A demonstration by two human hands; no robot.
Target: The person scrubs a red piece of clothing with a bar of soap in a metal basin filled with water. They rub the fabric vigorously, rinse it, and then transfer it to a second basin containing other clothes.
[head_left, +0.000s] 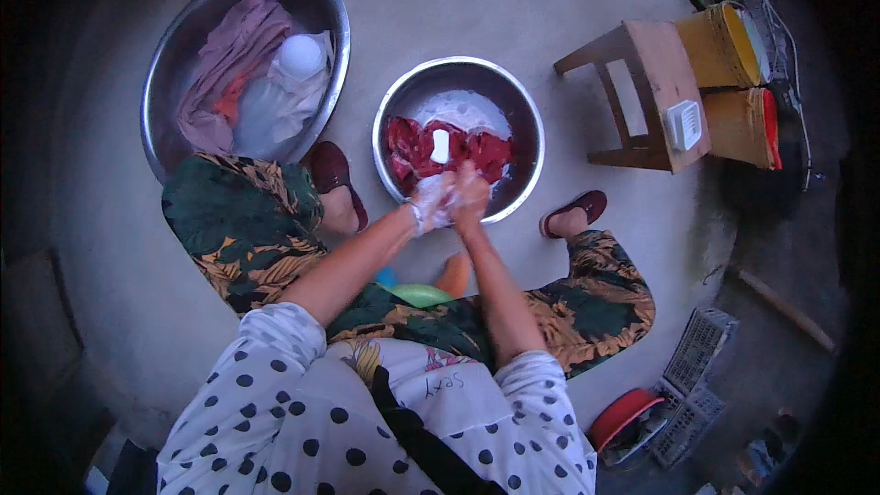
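A round metal basin (383, 165) stands on the floor between my feet. Wet dark-red cloth (492, 156) lies bunched in it, with a white bar that looks like soap (440, 146) resting on top. Close together at the basin's near rim are my left hand (431, 201) and my right hand (470, 193), both closed and in contact. White lather or thin wet fabric covers much of the left hand and wrist; I cannot tell which. What the fingers grip is hidden and slightly blurred. Pale suds (465, 108) show on the basin's far side.
To the left, a larger metal tub (156, 101) holds mauve and pale clothes and a white round object (301, 57). A wooden stool (653, 96) at right bears a white soap dish (685, 125), with yellow buckets (720, 41) behind. Grey crates (701, 348) and a red basin (623, 417) lie lower right.
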